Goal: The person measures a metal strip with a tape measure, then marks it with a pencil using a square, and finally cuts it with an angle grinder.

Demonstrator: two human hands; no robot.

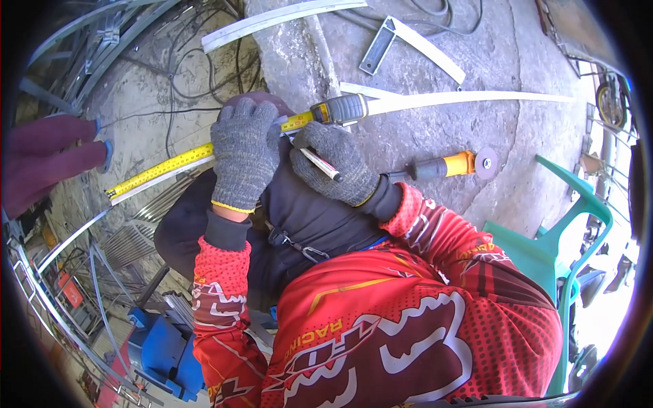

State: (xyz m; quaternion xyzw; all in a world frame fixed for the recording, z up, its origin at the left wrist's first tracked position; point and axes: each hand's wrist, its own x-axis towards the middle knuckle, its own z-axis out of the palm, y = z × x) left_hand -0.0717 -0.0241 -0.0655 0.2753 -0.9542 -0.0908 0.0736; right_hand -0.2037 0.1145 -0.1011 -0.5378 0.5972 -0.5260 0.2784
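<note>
My left hand (245, 155), in a grey knit glove, wraps over a yellow tape measure blade and the pale metal bar (435, 101) along which it lies. The blade runs out to the left, and the tape measure (344, 109) has its dark case resting along the bar to the right. In my right hand (335, 165), gloved too, is a white marker (317, 163), its tip end up near the blade just left of the case. Both hands are above my lap and dark trousers.
An angle grinder (445, 165) lies on the concrete floor at right, beside a green plastic chair (568, 224). A square (379, 51) and cables lie farther ahead. Metal frames (102, 41) and a person's legs (54, 153) are at left, a blue machine (160, 350) lower left.
</note>
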